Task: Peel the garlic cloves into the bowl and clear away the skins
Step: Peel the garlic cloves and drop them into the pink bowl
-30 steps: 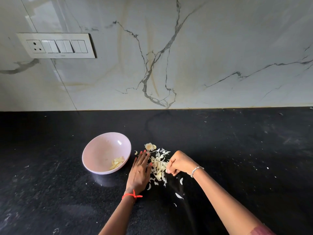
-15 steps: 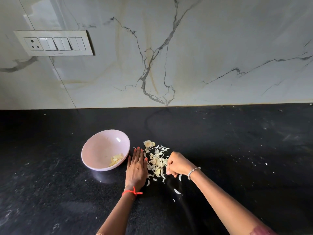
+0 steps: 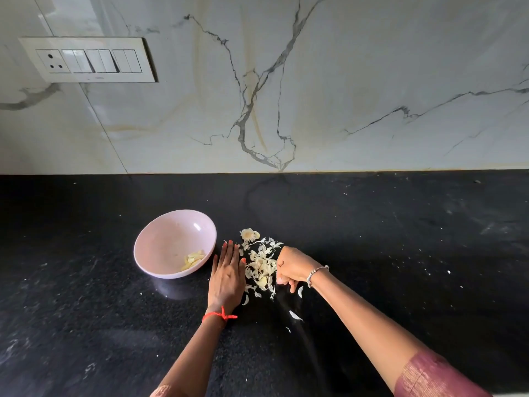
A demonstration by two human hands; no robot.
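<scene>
Maroon sleeve point(image 3: 429, 379) fabric shows at the near right edge, on the person's right arm. Ahead of it, two stray flakes point(image 3: 294, 315) of skin lie loose on the black stone countertop point(image 3: 400, 239), apart from the main heap. A red thread point(image 3: 219, 316) circles the left wrist and a beaded bracelet point(image 3: 316, 273) the right.

The left hand point(image 3: 227, 277) lies flat, palm down, fingers straight and together, its edge against the left side of the garlic skins point(image 3: 262, 266). The right hand point(image 3: 293, 266) sits against the heap's right side with fingers curled under, knuckles up (whether it has hold of any skin cannot be told). The skins form one heap between the two hands, with a dried root stub point(image 3: 247, 234) at the far end.

Just left of the left hand stands the pale pink bowl point(image 3: 160, 239), upright, with the peeled cloves point(image 3: 194, 259) lying in its near right portion.

Beyond, the countertop meets a veined marble wall point(image 3: 343, 81) bearing a white switch plate point(image 3: 88, 60) at upper left.
</scene>
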